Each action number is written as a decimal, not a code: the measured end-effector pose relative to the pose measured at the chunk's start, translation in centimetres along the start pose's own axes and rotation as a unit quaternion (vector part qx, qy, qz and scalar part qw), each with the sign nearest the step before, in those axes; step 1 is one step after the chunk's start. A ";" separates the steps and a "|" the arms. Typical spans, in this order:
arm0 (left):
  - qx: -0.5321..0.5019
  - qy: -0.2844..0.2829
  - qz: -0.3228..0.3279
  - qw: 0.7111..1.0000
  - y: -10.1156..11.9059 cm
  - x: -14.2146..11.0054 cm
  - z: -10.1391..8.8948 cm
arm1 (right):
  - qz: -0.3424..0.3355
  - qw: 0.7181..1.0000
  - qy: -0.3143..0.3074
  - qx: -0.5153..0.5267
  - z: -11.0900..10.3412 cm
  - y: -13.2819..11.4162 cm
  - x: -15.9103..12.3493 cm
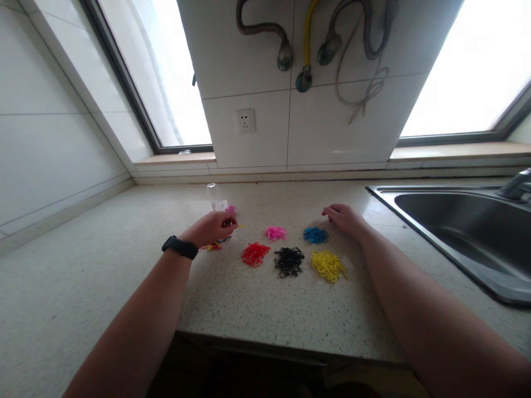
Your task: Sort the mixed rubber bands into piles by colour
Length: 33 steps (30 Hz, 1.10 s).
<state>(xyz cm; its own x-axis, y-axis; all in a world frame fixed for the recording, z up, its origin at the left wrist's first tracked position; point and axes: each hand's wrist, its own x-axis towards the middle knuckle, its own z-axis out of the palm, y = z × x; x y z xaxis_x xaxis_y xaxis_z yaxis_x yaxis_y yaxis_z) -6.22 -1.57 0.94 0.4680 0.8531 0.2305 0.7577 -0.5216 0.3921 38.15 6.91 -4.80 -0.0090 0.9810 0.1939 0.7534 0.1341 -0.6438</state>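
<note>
Small heaps of tiny rubber bands lie sorted by colour on the speckled counter [290, 309]: red [254, 254], pink [275, 232], black [289, 261], blue [315, 235] and yellow [328, 265]. My left hand [211, 228], with a black band on its wrist, is closed over a mixed-colour heap [215, 245] and touches a clear plastic bag [215, 199]; what its fingers pinch is hidden. My right hand [345, 217] rests on the counter just right of the blue heap, fingers curled, with nothing visible in it.
A steel sink [464, 232] with a tap [516, 185] fills the right side. Behind the counter is a tiled wall with a socket [245, 120] and hanging hoses [307, 44], with a window to each side. The counter's front edge runs near my forearms.
</note>
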 end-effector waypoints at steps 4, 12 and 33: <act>-0.009 0.007 0.038 0.999 2.5 0.2 0.7 | -0.005 1.000 0.001 0.001 0.0 -0.1 0.0; -0.080 -0.037 0.059 0.994 6.4 0.4 1.9 | 0.004 1.000 -0.001 -0.006 -0.1 -0.8 -0.3; 0.046 -0.079 0.276 0.957 17.6 1.1 2.3 | 0.013 0.999 0.002 -0.044 -0.3 -2.3 -1.3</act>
<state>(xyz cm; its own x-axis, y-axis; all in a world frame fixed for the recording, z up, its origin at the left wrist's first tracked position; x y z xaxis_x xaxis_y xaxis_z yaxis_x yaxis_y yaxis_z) 8.70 -9.80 6.05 0.8661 0.4384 0.2400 0.4081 -0.8976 0.1669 36.62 5.32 -3.32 0.0144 0.9834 0.1810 0.8084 0.0951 -0.5810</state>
